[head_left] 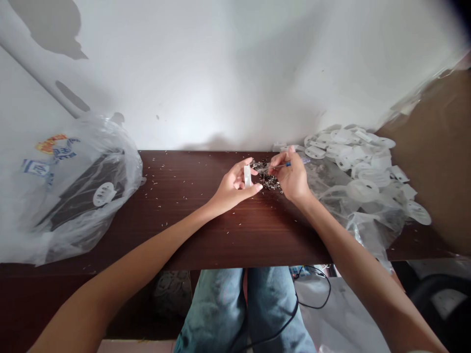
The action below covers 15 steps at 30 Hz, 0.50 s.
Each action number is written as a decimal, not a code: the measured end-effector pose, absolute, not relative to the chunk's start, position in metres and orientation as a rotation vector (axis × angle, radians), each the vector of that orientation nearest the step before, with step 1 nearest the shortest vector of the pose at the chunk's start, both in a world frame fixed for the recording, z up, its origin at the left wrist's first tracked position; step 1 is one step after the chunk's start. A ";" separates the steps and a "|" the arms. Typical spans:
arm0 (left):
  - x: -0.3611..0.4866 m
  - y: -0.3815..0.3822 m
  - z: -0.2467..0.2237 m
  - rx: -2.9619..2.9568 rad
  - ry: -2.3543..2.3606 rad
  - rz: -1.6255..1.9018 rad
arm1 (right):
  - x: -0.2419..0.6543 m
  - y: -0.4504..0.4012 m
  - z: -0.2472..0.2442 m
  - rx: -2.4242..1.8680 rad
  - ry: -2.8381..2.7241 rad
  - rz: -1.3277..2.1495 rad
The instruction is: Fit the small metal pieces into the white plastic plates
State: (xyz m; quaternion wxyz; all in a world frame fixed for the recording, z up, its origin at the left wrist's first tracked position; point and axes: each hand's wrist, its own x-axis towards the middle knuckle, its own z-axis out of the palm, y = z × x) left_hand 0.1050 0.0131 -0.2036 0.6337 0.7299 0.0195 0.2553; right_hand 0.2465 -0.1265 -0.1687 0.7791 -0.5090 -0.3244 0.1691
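1. So, closest of all, our left hand was half curled, with its thumb and fingers gripping a small white rectangular piece upright.
2. Our right hand was almost closed, its fingertips pinching a slim blue-handled tool. The tool's thin tip pointed toward the white piece, but we could not tell whether they touched.
3. Right beneath and between the hands lay a heap of small dark and silvery metal parts, on a dark wood table.
4. Around the hands, tiny pale bits were scattered over the wood.
5. Just beyond our right hand, a clear plastic bag lay beneath a spread of white oval plastic pieces.
6. Well beyond our left hand sat a printed plastic bag, wrapped around a dark object and one white oval piece.
7. Below the hands, past the table's edge, were our jeans and a black cable.
8. Farthest off stood a white wall behind the table, with brown cardboard off to the right.
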 end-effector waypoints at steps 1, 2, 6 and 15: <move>0.104 0.015 -0.201 1.777 0.048 0.649 | 0.247 -0.127 -0.168 -1.086 -0.719 0.383; 0.103 0.018 -0.198 1.885 0.042 0.723 | 0.248 -0.127 -0.168 -1.090 -0.744 0.414; 0.102 0.033 -0.195 2.252 -0.069 0.902 | 0.242 -0.129 -0.173 -1.308 -0.951 0.502; 0.100 0.029 -0.196 2.076 -0.156 0.869 | 0.236 -0.132 -0.170 -1.363 -1.153 0.580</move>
